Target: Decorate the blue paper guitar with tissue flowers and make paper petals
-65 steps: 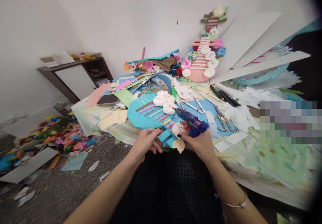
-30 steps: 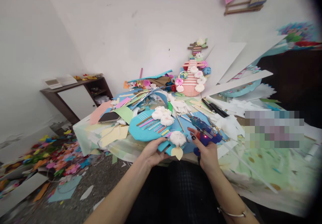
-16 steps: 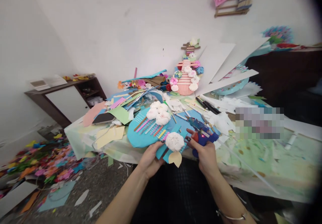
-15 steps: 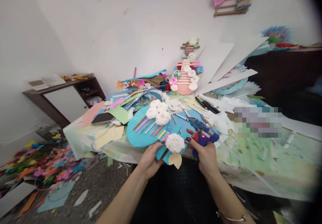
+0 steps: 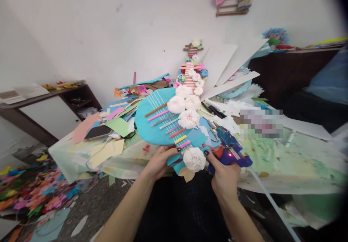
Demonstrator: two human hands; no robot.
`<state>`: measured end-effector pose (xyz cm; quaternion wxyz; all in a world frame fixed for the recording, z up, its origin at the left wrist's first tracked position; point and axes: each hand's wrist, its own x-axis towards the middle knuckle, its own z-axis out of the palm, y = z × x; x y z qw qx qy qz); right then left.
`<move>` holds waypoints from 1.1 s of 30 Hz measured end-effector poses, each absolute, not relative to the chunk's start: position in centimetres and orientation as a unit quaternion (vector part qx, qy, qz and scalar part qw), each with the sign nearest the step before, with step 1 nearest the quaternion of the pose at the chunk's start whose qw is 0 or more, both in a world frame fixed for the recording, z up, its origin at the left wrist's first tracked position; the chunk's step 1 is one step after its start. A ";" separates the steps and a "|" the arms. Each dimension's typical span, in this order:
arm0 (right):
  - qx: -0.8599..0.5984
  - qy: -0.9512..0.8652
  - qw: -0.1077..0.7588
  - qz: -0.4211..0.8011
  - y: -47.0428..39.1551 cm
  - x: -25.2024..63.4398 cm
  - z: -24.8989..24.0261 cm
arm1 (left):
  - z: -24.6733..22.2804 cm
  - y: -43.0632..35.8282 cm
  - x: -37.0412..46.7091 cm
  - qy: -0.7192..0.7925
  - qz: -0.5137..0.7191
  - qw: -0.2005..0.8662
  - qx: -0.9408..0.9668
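My left hand (image 5: 161, 162) grips the narrow lower end of a blue paper lute craft (image 5: 152, 126), thumb on top. The lute has white strings, several coloured sticks across it, and a cluster of white paper flowers (image 5: 189, 119). A single white flower (image 5: 194, 159) and a cream paper leaf (image 5: 186, 175) sit at the end nearest me. My right hand (image 5: 224, 175) is closed round a dark blue glue gun (image 5: 231, 156) with a lit red lamp, a long pale glue stick trailing from its back. My right thumb and fingertips are close to the lute's right edge; contact is unclear.
A pink lute craft with flowers (image 5: 190, 76) leans against the wall. Paper sheets (image 5: 118, 126), a phone (image 5: 99, 132) and black markers (image 5: 214, 109) lie on the cloth-covered table (image 5: 274, 169). Paper flowers (image 5: 49, 191) are heaped on the floor at left.
The lute is raised and tipped up more toward me, its round end now in front of the table clutter. The glue gun has shifted slightly right and down with my right hand. The view has turned right.
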<state>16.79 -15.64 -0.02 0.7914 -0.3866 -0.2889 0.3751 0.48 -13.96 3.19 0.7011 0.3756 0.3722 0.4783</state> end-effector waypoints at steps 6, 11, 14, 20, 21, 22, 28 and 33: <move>-0.406 -0.334 0.795 0.303 -16.4 17.4 0.2 | 2.1 -12.7 0.8 0.338 0.449 0.744 0.362; -0.419 -0.418 0.760 0.269 -17.3 18.2 -0.3 | 0.2 -12.7 1.4 0.312 0.470 0.757 0.330; -0.438 -0.455 0.729 0.262 -17.9 18.5 -0.6 | -0.4 -12.5 1.6 0.292 0.481 0.753 0.341; -0.489 -0.507 0.675 0.220 -19.8 18.4 -1.0 | -2.0 -12.5 0.9 0.273 0.482 0.745 0.372; -0.490 -0.515 0.672 0.210 -20.2 18.3 -1.1 | -2.3 -12.6 0.7 0.278 0.477 0.744 0.376; -0.490 -0.523 0.668 0.200 -20.5 18.4 -1.3 | -2.6 -12.8 0.6 0.284 0.471 0.743 0.381; -0.543 -0.537 0.630 0.141 -22.0 18.8 -3.6 | -3.2 -13.5 0.6 0.287 0.455 0.735 0.412; -0.554 -0.534 0.626 0.124 -22.3 19.0 -4.2 | -2.9 -13.9 0.8 0.293 0.483 0.711 0.419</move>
